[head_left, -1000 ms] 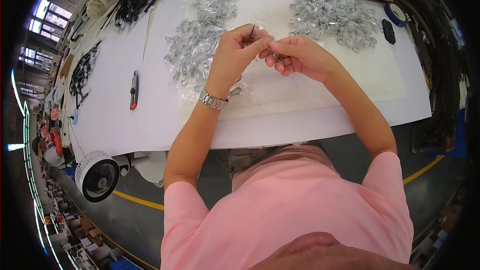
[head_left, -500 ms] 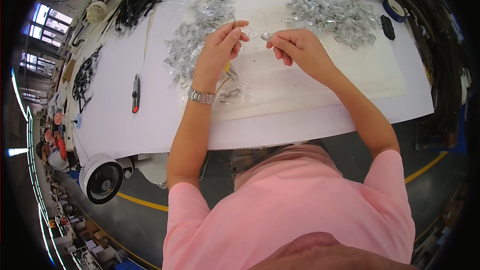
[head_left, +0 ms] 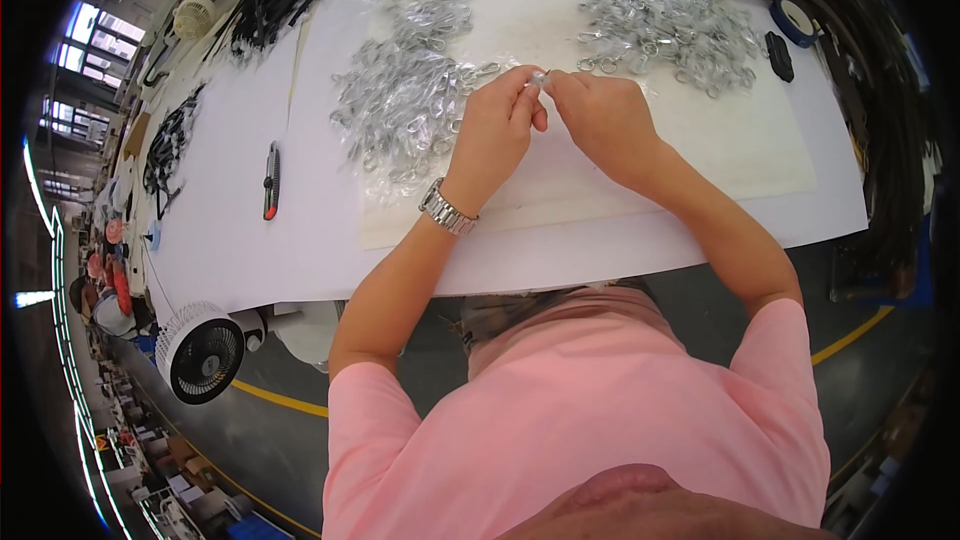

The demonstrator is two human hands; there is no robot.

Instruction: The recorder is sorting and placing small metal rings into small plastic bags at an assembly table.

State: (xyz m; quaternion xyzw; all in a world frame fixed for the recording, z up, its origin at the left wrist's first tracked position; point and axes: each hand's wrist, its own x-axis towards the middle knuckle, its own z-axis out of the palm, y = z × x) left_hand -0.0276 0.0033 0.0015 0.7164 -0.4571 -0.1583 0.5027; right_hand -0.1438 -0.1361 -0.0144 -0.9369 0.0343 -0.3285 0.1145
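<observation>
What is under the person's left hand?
An off-white sheet shows around the left hand, with bagged metal clips to its left; anything directly beneath is covered.

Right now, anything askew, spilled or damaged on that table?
Nothing clearly odd. The left pile and right pile of bagged metal pieces lie loose but apart. The utility knife lies alone, left of both piles. The small shiny item between the left hand and right hand is too small to judge for damage.
</observation>
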